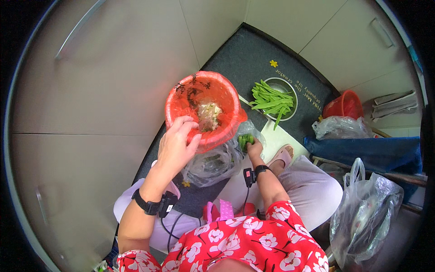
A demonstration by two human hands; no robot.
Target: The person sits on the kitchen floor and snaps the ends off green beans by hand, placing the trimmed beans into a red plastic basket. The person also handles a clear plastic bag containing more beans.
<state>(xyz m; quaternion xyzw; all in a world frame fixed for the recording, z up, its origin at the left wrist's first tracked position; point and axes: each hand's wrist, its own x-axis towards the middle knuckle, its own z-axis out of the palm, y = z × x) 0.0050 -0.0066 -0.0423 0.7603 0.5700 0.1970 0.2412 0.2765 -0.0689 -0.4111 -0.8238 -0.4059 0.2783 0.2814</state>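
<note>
My left hand (180, 139) is at the near rim of a red bin (221, 81) lined with a thin red plastic bag; scraps (209, 114) lie in its bottom. Whether the fingers grip the liner or only rest there, I cannot tell. My right hand (255, 148) holds a bunch of green bean pieces (244, 141) over a clear plastic bag (214, 165). Beyond the right hand, long flat green beans (272, 98) lie in a round metal bowl (296, 102), some hanging over its rim.
A dark floor mat (234, 54) with lettering lies between pale cabinets (102, 85). To the right are a smaller red bucket (351, 103), a crumpled clear bag (340, 127), a blue sheet (367, 153), a folded grey cloth (394, 105) and a filled clear plastic bag (367, 214).
</note>
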